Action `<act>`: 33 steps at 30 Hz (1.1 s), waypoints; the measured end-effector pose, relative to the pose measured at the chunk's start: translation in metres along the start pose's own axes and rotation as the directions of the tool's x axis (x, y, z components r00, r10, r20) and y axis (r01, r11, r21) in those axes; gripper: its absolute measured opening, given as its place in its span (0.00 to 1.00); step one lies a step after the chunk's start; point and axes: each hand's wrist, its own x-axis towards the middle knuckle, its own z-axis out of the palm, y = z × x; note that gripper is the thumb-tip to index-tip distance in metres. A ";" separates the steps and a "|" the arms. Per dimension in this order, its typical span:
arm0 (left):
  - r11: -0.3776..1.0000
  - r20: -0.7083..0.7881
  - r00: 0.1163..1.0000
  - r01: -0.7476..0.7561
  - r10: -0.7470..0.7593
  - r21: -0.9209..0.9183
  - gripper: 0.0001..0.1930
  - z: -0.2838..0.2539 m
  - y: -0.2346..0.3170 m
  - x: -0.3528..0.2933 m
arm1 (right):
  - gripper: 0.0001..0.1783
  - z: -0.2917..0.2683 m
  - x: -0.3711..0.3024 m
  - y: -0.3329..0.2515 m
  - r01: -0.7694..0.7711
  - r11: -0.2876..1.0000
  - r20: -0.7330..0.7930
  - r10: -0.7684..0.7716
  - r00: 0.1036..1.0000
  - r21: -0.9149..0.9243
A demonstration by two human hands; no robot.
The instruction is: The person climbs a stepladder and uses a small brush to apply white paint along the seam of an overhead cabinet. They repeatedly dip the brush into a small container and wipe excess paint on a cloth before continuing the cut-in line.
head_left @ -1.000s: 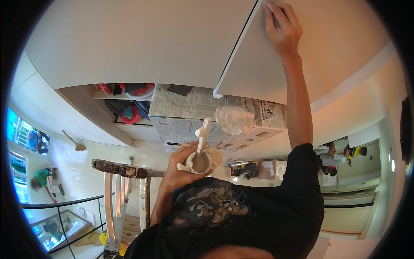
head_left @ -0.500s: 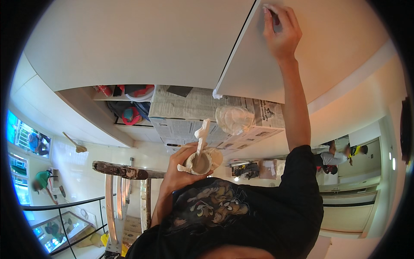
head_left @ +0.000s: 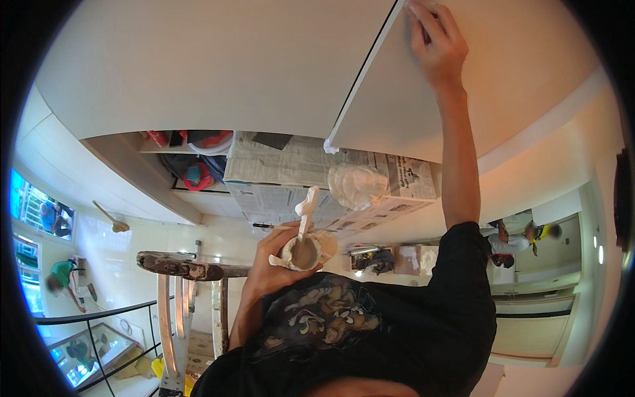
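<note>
Landmark: the newspaper-covered ledge [head_left: 264, 157], mid-view; the places below are given from it, as seen in the head view.
Left hand [head_left: 268, 255]: just below the ledge, its forearm rising at a slant beside the black T-shirt [head_left: 331, 331], the wrist bent inward toward the chest.
Left grip: clamped on the cup [head_left: 288, 254], fingers wrapped around its left side.
Cup: below the ledge, mouth up, with greyish paste [head_left: 305, 254] inside.
White stirring stick [head_left: 305, 215]: standing in the cup, leaning slightly right, its upper end overlapping the ledge's front.
Thin dark-tipped stick [head_left: 266, 225]: jutting leftward from beside the left fingers, below the ledge.
Right arm: raised nearly straight, passing the ledge's right end.
Right hand [head_left: 439, 43]: high above the ledge, at the pale panel [head_left: 397, 112], wrist almost straight.
Right grip: fingers bent, tips near the thumb by the panel's edge; whether they pinch anything, I cannot tell.
Clear plastic bag [head_left: 357, 186]: crumpled, on the ledge's front edge.
</note>
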 end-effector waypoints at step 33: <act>1.000 0.007 1.000 0.003 -0.003 0.027 0.36 0.000 -0.001 0.001 | 0.11 0.006 -0.013 -0.009 0.021 0.999 -0.045 -0.020 0.999 0.025</act>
